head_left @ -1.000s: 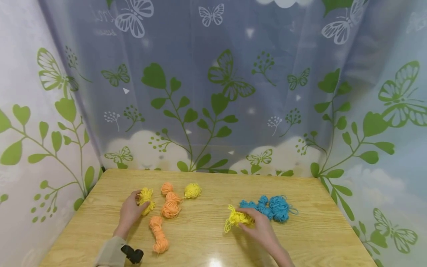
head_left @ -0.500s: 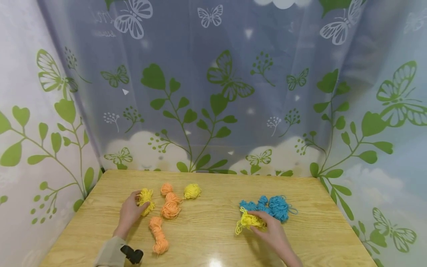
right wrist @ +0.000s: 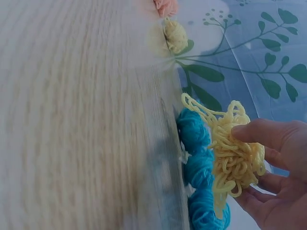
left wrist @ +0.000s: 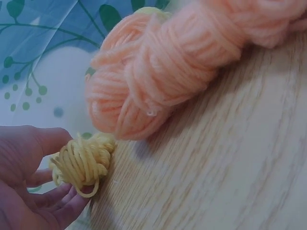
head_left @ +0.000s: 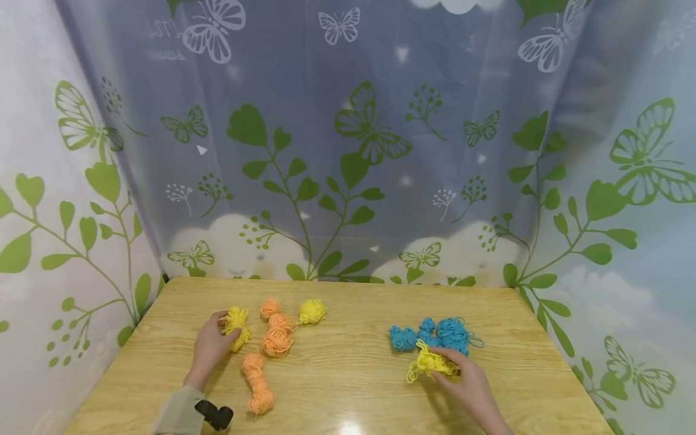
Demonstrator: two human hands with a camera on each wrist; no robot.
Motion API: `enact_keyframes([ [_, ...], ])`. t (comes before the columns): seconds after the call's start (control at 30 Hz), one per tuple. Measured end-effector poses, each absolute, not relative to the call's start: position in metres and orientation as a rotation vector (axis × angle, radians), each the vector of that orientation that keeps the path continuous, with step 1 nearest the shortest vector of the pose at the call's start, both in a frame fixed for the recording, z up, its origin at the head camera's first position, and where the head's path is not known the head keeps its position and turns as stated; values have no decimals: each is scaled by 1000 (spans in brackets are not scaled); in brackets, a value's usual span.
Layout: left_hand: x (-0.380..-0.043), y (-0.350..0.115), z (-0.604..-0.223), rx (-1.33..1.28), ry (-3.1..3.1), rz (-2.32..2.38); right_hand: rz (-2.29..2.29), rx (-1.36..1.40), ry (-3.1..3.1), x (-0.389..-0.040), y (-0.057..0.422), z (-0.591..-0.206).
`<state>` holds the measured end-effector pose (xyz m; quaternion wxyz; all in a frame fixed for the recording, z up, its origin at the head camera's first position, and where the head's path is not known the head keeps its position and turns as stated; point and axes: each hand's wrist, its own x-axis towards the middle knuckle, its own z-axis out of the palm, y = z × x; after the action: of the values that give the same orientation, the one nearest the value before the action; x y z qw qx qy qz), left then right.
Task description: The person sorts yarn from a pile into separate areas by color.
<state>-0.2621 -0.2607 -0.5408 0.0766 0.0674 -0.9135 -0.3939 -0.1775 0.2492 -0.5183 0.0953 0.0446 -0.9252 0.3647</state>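
My left hand (head_left: pixel 211 345) grips a small yellow yarn bundle (head_left: pixel 237 328) at the table's left; the left wrist view shows thumb and fingers around the yarn bundle (left wrist: pixel 84 160). Orange yarn bundles (head_left: pixel 278 341) lie just right of it. Toward the right side, my right hand (head_left: pixel 474 386) pinches a loose, loopy yellow yarn bundle (head_left: pixel 429 364). This tangle (right wrist: pixel 235 153) is in front of several blue yarn bundles (head_left: pixel 454 335) and partly covers them. Whether it touches the table is unclear.
A round yellow yarn ball (head_left: pixel 312 312) sits near the back, right of the orange ones. One orange twisted skein (head_left: pixel 258 383) lies closer to the front. A patterned curtain (head_left: pixel 348 151) surrounds the wooden table (head_left: pixel 348 374) at the back and sides.
My right hand has carried the loose yellow yarn to the right, in front of the blue bundles, uncovering the leftmost blue one. The left hand has stayed in place with its bundle.
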Motion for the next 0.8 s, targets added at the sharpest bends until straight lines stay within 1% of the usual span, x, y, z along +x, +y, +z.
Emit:
enact_keyframes([
  [0.4, -261, -264, -542, 247, -2701, -1241, 1005, 145, -2756, -170, 263, -526],
  [0.8, -259, -264, -541, 281, -2700, -1256, 1068, 160, -2851, -164, 270, -530],
])
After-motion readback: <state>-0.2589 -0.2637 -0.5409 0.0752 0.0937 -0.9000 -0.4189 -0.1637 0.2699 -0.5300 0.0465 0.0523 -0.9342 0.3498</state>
